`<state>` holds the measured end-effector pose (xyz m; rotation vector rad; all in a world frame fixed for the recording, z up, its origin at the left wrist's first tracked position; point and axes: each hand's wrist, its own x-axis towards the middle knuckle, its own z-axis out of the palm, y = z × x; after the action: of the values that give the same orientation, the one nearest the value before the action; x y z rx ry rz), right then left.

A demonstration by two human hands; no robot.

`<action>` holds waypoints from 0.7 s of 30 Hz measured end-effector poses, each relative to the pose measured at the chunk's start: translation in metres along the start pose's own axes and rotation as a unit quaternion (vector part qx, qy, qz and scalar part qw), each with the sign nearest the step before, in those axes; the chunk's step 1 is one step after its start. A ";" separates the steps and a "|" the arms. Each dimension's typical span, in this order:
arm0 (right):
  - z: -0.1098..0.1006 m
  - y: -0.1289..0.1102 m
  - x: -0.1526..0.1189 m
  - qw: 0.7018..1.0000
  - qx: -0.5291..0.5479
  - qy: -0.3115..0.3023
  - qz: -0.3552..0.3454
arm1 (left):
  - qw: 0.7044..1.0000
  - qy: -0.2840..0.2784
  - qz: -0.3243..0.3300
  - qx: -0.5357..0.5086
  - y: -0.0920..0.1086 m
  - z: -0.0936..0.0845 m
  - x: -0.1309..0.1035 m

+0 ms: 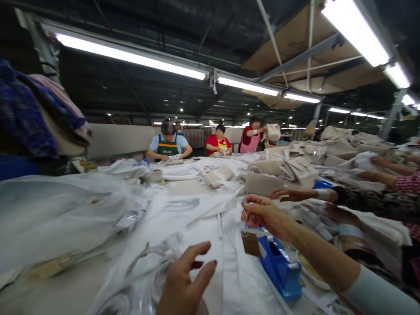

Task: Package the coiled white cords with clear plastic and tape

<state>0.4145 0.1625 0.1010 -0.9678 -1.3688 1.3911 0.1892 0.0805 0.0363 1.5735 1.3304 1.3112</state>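
As L hand (187, 276) hovers, cluttered tbl (179, 188), striplights (131, 57)

Betw. L hand (185, 280) & R hand (262, 212): flat white sheeting (205, 232) — low, passable. Directly below R hand, way blocked by blue tape dispenser (280, 267), w/ brown square (250, 243) at its L end. Co-worker's hand (288, 194) reaches in just beyond R wrist; beige pouch (262, 184) behind R fingers. Far L — plastic heap (65, 214) bulges up; loose strips (144, 271) crowd L hand.
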 end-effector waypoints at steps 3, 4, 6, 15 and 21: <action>0.040 0.008 -0.005 0.997 0.009 -0.078 0.009 | 0.998 -0.021 -0.008 -0.066 0.009 0.019 0.020; 0.051 0.011 -0.006 0.995 0.008 -0.101 0.009 | 0.997 -0.023 0.000 -0.071 0.009 0.020 0.021; 0.070 0.016 -0.008 0.990 -0.001 -0.139 0.005 | 0.997 -0.016 0.005 -0.082 0.008 0.014 0.016; 0.121 0.030 -0.014 0.968 -0.021 -0.249 0.001 | 0.959 0.099 -0.061 -0.258 0.000 -0.036 0.001; 0.135 0.043 -0.014 0.973 -0.020 -0.231 0.003 | 0.909 0.153 -0.086 -0.377 0.010 -0.052 0.002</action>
<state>0.2847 0.1156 0.0664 -0.6935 -1.7380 1.6663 0.1418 0.0747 0.0594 0.7245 0.9158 1.7245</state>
